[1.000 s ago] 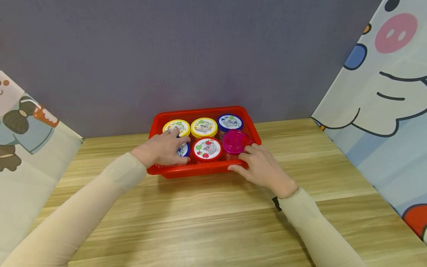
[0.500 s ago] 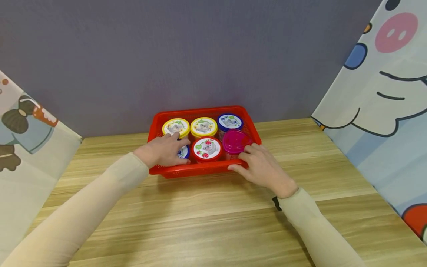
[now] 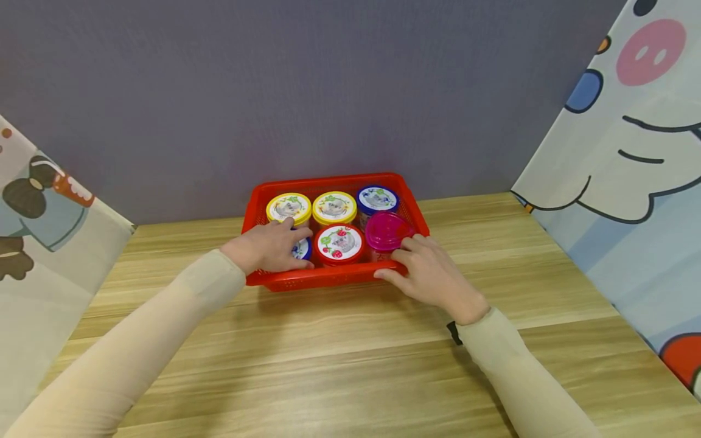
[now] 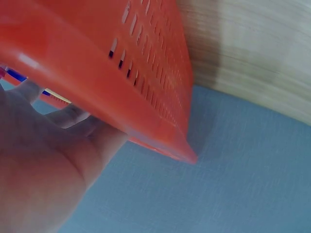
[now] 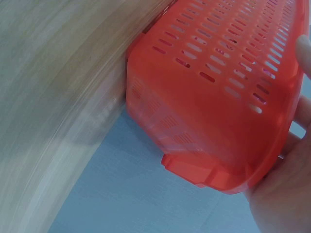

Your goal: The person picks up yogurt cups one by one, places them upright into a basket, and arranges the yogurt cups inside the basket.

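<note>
A red plastic basket [image 3: 323, 278] holds several round jars with printed lids. My left hand [image 3: 266, 246] reaches over its left side, with thumb and fingers around a blue-lidded jar [image 3: 300, 249] at the front left. Much of that jar is hidden by the hand. At the front right corner, my right hand [image 3: 429, 271] grips the basket, thumb on the outer rim and fingers inside against a jar with a pink lid [image 3: 386, 230]. A red-lidded jar [image 3: 339, 243] sits between the hands. In the left wrist view, the left fingers [image 4: 70, 116] pass behind the basket rim.
Two yellow-lidded jars, one left [image 3: 288, 207] and one central [image 3: 334, 207], and another blue-lidded jar [image 3: 378, 199] form the back row. The basket stands on a wood-grain table [image 3: 339, 359] near a grey wall [image 3: 328, 91]. Cartoon-printed panels [image 3: 630, 182] flank both sides.
My left hand has shifted slightly right and its fingers have drawn back from the left yellow lid, closer around the blue-lidded jar. The right hand and the basket stay nearly still.
</note>
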Demonstrator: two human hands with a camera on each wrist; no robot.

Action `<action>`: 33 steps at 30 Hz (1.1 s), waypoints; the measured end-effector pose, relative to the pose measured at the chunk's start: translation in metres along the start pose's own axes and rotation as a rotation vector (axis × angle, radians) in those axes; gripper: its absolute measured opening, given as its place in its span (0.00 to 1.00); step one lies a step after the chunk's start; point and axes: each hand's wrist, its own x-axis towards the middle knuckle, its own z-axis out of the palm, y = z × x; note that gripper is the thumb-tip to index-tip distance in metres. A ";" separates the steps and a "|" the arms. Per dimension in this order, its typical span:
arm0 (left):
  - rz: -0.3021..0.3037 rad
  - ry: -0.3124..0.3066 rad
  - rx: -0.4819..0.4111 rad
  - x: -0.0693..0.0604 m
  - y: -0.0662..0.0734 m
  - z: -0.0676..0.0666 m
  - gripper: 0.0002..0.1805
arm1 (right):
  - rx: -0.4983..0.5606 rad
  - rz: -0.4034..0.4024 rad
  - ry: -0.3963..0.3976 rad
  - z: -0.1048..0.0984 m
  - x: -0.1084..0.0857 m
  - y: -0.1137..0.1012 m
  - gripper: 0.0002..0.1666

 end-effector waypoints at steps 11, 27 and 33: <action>-0.007 0.005 -0.042 -0.003 0.000 0.000 0.44 | 0.005 0.006 -0.009 0.001 0.000 0.001 0.29; -0.032 0.014 -0.017 -0.001 0.002 -0.001 0.47 | -0.002 0.015 -0.022 -0.001 0.001 -0.001 0.30; -0.034 0.019 -0.011 -0.003 0.004 -0.002 0.48 | -0.024 0.018 -0.027 -0.002 0.001 -0.003 0.30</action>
